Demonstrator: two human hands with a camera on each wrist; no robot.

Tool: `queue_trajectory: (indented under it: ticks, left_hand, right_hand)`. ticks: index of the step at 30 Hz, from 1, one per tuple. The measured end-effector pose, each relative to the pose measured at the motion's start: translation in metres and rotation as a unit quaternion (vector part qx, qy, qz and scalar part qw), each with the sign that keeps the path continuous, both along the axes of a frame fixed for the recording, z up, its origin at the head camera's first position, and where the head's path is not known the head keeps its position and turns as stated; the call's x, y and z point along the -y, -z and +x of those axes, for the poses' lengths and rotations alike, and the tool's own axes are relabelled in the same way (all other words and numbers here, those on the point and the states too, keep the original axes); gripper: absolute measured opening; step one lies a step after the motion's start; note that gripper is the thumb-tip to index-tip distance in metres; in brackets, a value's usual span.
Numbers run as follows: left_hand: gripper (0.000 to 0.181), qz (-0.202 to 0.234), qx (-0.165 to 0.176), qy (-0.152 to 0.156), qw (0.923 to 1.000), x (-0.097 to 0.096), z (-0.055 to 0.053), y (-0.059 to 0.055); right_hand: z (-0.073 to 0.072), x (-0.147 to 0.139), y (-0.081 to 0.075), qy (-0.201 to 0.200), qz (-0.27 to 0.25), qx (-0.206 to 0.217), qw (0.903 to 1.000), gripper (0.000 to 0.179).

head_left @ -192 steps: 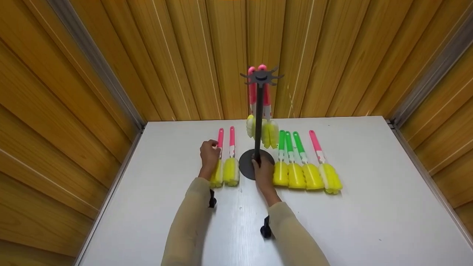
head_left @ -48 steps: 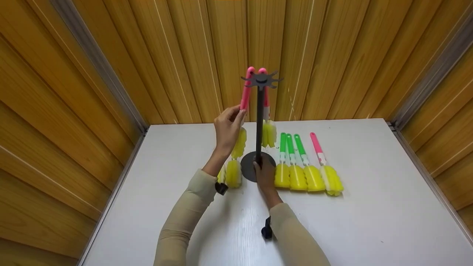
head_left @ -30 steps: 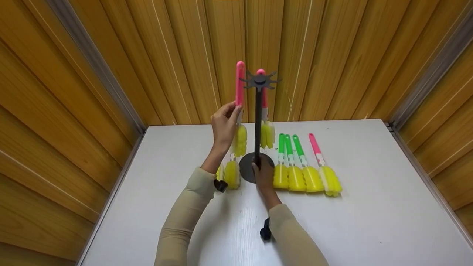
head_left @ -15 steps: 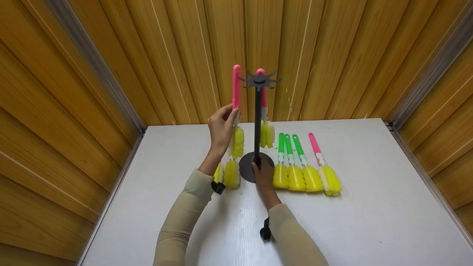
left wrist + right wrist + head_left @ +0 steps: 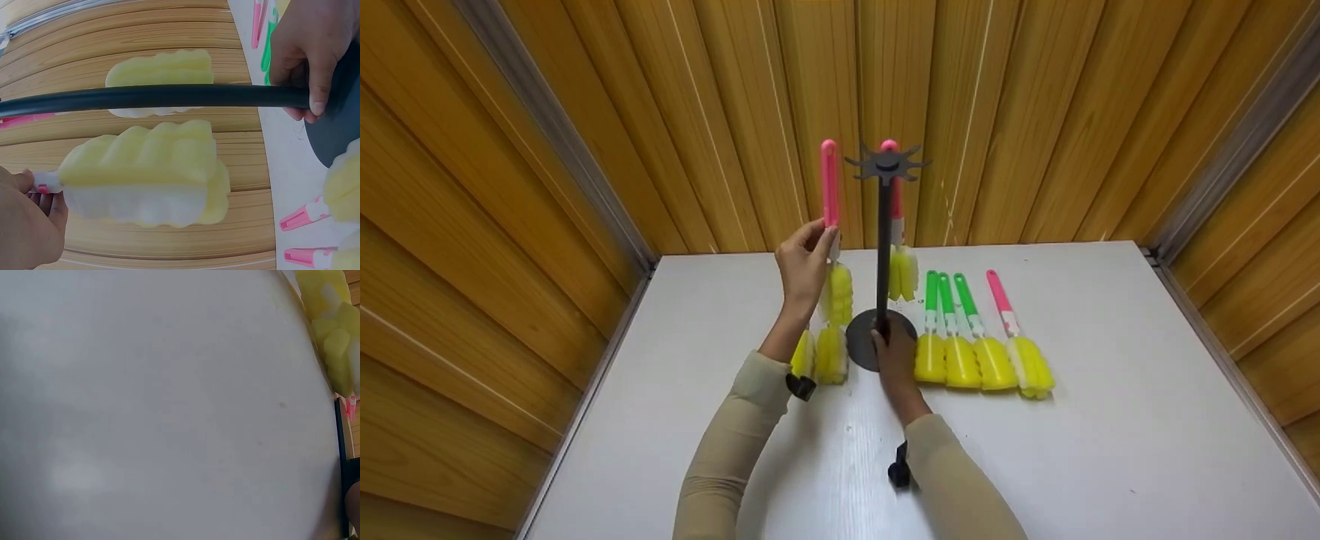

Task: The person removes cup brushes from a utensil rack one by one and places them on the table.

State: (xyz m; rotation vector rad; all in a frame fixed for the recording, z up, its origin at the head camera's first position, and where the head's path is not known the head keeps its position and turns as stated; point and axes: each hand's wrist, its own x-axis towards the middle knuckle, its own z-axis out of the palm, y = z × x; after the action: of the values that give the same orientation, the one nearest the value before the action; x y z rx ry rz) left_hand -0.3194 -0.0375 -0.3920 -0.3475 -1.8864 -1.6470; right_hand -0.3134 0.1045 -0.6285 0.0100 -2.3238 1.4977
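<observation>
Pinched near the bottom of its pink handle, a sponge bottle brush (image 5: 829,180) stands handle up in my left hand (image 5: 801,266), left of the dark rack (image 5: 883,247) and apart from its hooks. In the left wrist view its yellow-and-white sponge (image 5: 140,169) shows in full. My right hand (image 5: 896,352) grips the rack's pole low down, just above the round base (image 5: 861,341). Another pink brush (image 5: 903,271) hangs from the rack's far side, partly behind the pole. The right wrist view shows mostly white tabletop.
Right of the rack lie three green-handled brushes (image 5: 960,360) and one pink-handled brush (image 5: 1031,365). Two more sponge brushes (image 5: 831,356) lie left of the base, partly hidden by my left arm. Wood-look panels (image 5: 720,127) wall the table's back and sides.
From above the brushes lying at left, my left hand has risen to the rack, taken one of its two hanging pink brushes off, and carried it left and slightly down. My right hand keeps its place.
</observation>
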Motion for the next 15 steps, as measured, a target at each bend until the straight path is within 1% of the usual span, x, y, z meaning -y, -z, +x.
queue_trajectory:
  ticks: [4, 6, 10, 13, 15]
  left_hand:
    - [0.017, 0.001, 0.010, 0.001, 0.9999, 0.000, 0.001, 0.001]
    - [0.018, 0.004, 0.010, 0.007, 0.9999, 0.001, 0.001, 0.002]
    - [0.019, 0.011, 0.003, 0.018, 0.9998, 0.003, -0.010, 0.017]
    - [0.019, 0.012, 0.000, 0.017, 0.9998, 0.006, -0.021, 0.030]
    - [0.020, 0.009, 0.002, 0.016, 0.9998, 0.007, -0.022, 0.033]
  right_hand:
    - [0.000, 0.000, 0.001, -0.001, 0.002, 0.003, 1.0000, 0.024]
    - [0.000, 0.000, 0.002, -0.004, -0.005, 0.003, 1.0000, 0.024]
    - [0.000, -0.001, 0.002, -0.008, -0.019, 0.006, 0.9998, 0.025]
    - [-0.001, -0.001, 0.002, -0.009, -0.021, 0.005, 0.9997, 0.025]
    - [-0.001, -0.001, 0.003, -0.009, -0.017, 0.004, 0.9998, 0.023]
